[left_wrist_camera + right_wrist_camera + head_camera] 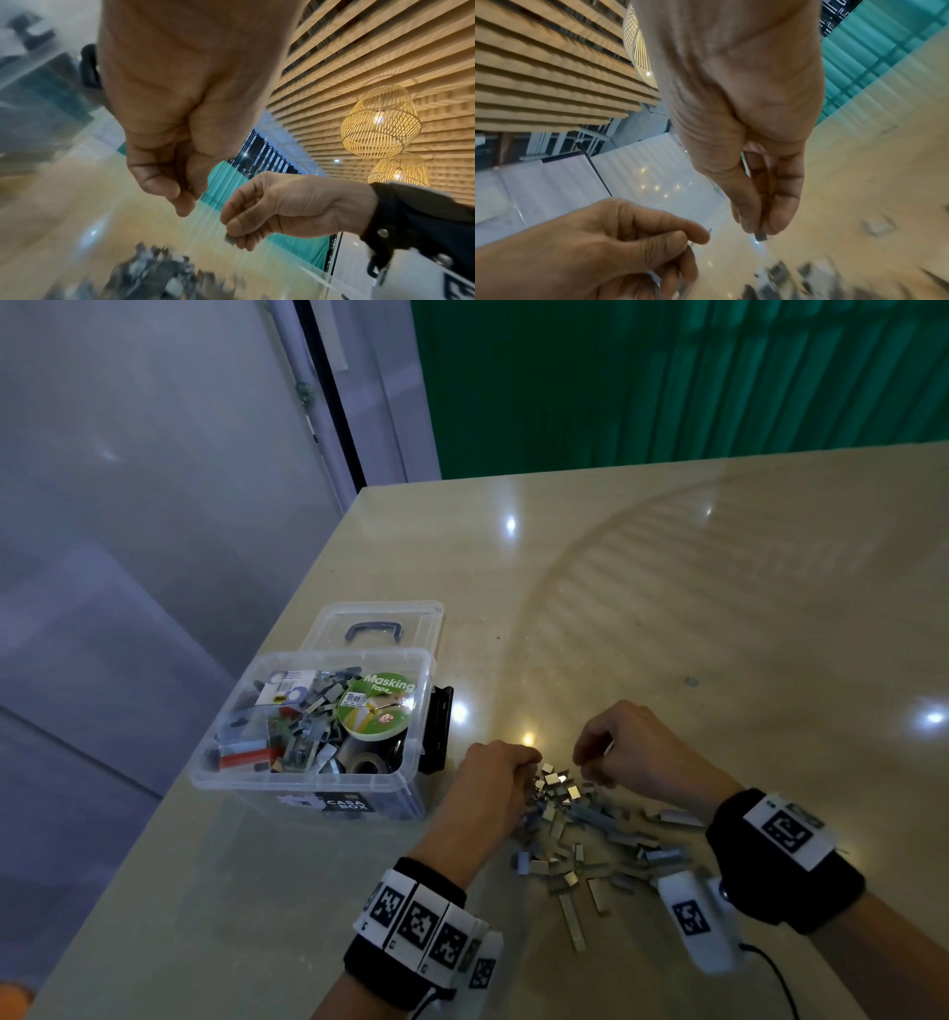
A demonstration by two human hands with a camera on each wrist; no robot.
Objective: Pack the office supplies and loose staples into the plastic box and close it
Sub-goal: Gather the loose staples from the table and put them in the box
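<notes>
Wristbands frame our head view: our left hand (490,788) curls over the loose staples (580,829) at six o'clock on the desk (719,608), our right hand (631,752) beside it. At nine o'clock the plastic box (313,783) stands open, masking tape (377,706) inside, its lid (382,621) behind.

Left wrist view: our left fingers (177,194) are curled tight; contents hidden.

Right wrist view: our right fingers (780,219) pinch one staple strip (761,236). Such a thin grip may let it slip and scatter.

Silvery loose staples (580,834) heaped on the table just right of the open, part-filled plastic box (308,778).
</notes>
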